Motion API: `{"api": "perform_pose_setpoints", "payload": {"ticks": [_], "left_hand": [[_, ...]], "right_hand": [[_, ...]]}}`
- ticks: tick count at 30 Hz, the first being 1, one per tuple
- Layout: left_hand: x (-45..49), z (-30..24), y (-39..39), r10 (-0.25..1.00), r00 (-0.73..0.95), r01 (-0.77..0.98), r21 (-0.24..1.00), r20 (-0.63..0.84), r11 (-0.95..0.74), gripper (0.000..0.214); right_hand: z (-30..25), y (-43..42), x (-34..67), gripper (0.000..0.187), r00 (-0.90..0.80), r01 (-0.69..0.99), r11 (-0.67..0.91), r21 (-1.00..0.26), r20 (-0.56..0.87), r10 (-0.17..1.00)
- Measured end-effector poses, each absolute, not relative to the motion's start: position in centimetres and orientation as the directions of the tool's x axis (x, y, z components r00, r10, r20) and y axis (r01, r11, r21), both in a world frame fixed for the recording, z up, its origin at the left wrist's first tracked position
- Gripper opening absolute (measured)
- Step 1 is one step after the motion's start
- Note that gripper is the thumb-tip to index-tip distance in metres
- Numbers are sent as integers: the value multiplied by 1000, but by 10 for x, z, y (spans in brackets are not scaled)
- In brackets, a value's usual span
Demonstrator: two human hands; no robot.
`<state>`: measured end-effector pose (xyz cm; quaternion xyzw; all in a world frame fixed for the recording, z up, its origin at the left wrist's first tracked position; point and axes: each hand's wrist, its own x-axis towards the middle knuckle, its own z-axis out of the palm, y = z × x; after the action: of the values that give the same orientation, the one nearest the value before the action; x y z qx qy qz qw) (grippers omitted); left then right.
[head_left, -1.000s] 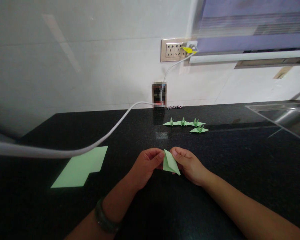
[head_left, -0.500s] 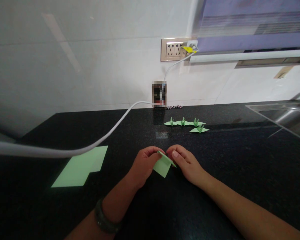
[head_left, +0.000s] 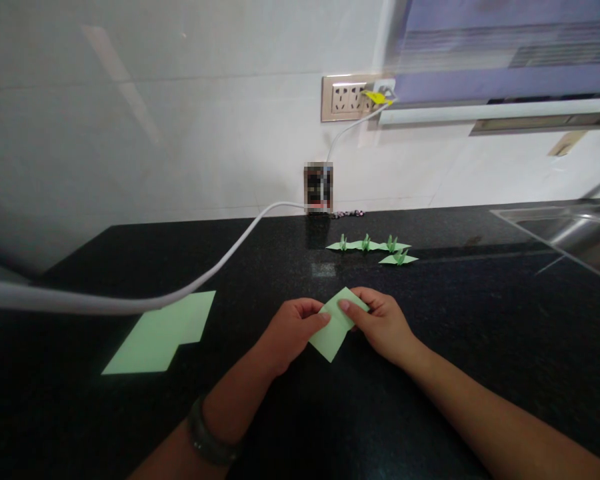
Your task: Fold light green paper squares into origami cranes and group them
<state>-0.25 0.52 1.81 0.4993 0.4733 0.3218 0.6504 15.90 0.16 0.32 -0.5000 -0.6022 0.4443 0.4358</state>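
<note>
A light green sheet of paper (head_left: 334, 335) with a crease across it is held between my two hands, just above the dark countertop. My left hand (head_left: 295, 331) pinches its left side, thumb on top and fingers tucked beneath. On the upper right part, my right hand (head_left: 383, 323) presses its thumb on the paper, with the other fingers behind it. Beyond the hands stand several folded green paper cranes (head_left: 366, 244), most in a row and one slightly nearer (head_left: 400, 258).
More flat green paper (head_left: 155, 333) lies on the black countertop (head_left: 260, 427) at left. A white cable (head_left: 220, 267) arches over the counter towards a blurred dark object (head_left: 319, 188) at the wall. Right of the cranes is a metal sink (head_left: 593, 233). A socket panel (head_left: 347, 99) is on the wall.
The paper has been turned flatter and opened out, so more of its face shows. My right thumb has moved onto it. The cranes and the flat sheets have stayed put.
</note>
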Motion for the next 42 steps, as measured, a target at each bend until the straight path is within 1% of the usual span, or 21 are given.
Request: {"api": "perform_pose_setpoints", "payload": {"ticks": [3, 5, 6, 8, 10, 12, 14, 19, 24, 29, 33, 42], "left_hand": [[-5, 15, 6, 883, 359, 45, 951, -302, 307, 22], [-7, 12, 7, 879, 371, 25, 950, -299, 312, 25], [-7, 11, 7, 876, 380, 11, 948, -297, 317, 25], [-8, 10, 7, 870, 395, -25, 943, -296, 333, 25], [-8, 10, 7, 868, 391, -65, 931, -306, 358, 23], [-8, 12, 8, 865, 382, -99, 917, -324, 387, 20], [-8, 14, 9, 858, 384, -120, 903, -342, 413, 18], [-11, 17, 11, 844, 410, -145, 888, -347, 435, 16], [-13, 20, 12, 831, 426, -141, 881, -357, 451, 15], [-14, 22, 11, 820, 435, -143, 871, -372, 471, 13], [-14, 22, 12, 822, 442, -171, 865, -361, 471, 12], [-14, 20, 13, 829, 455, -193, 873, -324, 447, 13]], "right_hand": [[3, 2, 159, 19, -147, 181, 101, -978, 74, 986], [2, 2, 159, 19, -147, 194, 138, -971, 110, 983], [2, 2, 160, 19, -141, 215, 184, -959, 156, 978], [2, 3, 163, 20, -166, 280, 327, -903, 290, 942], [4, 5, 168, 24, -272, 328, 490, -807, 416, 868], [6, 7, 172, 28, -385, 328, 601, -729, 478, 790], [8, 8, 176, 31, -457, 317, 652, -688, 492, 741], [11, 9, 178, 32, -541, 317, 688, -652, 472, 696], [13, 9, 180, 34, -593, 301, 688, -660, 436, 677], [16, 9, 181, 34, -602, 266, 662, -701, 415, 682], [18, 7, 181, 40, -610, 254, 645, -720, 399, 685], [18, 6, 179, 46, -617, 256, 656, -710, 402, 677]]}}
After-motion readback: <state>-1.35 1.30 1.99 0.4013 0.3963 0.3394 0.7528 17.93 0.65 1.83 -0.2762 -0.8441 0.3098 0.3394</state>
